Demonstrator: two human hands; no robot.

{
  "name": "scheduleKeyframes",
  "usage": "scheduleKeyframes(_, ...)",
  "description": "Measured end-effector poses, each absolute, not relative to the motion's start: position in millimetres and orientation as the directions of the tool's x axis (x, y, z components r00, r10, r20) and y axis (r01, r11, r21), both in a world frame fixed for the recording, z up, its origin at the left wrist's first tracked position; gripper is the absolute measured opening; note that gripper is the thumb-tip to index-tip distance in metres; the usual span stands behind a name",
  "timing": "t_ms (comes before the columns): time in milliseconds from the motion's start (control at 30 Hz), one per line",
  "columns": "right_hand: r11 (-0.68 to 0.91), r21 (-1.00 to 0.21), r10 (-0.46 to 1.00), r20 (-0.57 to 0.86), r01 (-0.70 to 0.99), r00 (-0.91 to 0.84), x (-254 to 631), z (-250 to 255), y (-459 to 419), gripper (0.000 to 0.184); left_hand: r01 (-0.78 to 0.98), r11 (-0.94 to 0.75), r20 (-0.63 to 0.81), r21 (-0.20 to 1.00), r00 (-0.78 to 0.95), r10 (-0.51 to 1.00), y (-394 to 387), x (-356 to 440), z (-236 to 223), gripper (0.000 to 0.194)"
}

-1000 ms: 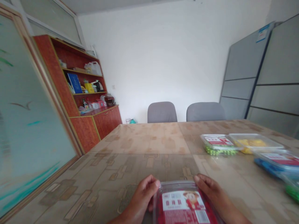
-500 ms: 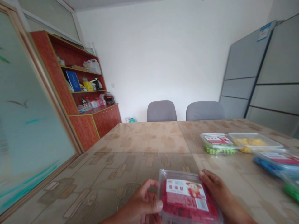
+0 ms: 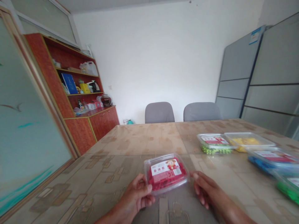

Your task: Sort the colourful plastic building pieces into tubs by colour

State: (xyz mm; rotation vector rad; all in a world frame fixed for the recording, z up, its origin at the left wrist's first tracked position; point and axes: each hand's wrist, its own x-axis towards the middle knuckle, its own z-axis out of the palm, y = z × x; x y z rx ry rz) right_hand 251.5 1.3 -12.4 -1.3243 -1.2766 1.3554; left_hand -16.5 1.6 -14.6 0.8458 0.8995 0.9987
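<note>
A clear plastic box (image 3: 167,179) with a white and red label on its lid and red pieces inside is in front of me, tilted a little. My left hand (image 3: 139,193) grips its lower left corner, the thumb on the lid edge and the other fingers partly hidden. Just off the box's right edge is my right hand (image 3: 206,188), its fingers loosely bent and nothing visible in them. Whether the box touches the table I cannot tell.
On the right of the patterned table (image 3: 140,140) stand similar boxes with light green pieces (image 3: 215,149), yellow pieces (image 3: 249,143), blue pieces (image 3: 263,165) and green pieces (image 3: 288,189). Two grey chairs (image 3: 160,112) are behind the table. A wooden cabinet (image 3: 102,121) stands at the left.
The box with red pieces has moved away from me and slightly left, turning a little, with my left hand on it. My right hand has come off its right side.
</note>
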Motion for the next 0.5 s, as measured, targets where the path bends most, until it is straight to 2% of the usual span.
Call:
scheduleKeyframes(133,-0.092,-0.986,0.984,-0.112,0.14,-0.141,244.8,-8.8,-2.9,0.06,-0.251,0.369,-0.28,0.895,0.327,0.903,2.4,-19.1,-9.0,0.047)
scheduleKeyframes(300,-0.004,-0.994,0.988,-0.022,0.112,-0.154,247.3,-14.1,-7.3,0.05,-0.242,0.384,-0.285,0.891,0.361,0.888,-3.0,-14.4,-11.4,0.053)
scheduleKeyframes(500,-0.053,-0.995,0.991,-0.064,0.088,-0.118,245.3,-12.7,-6.8,0.049,-0.253,0.379,-0.279,0.89,0.355,0.892,-1.4,-11.4,-15.6,0.054)
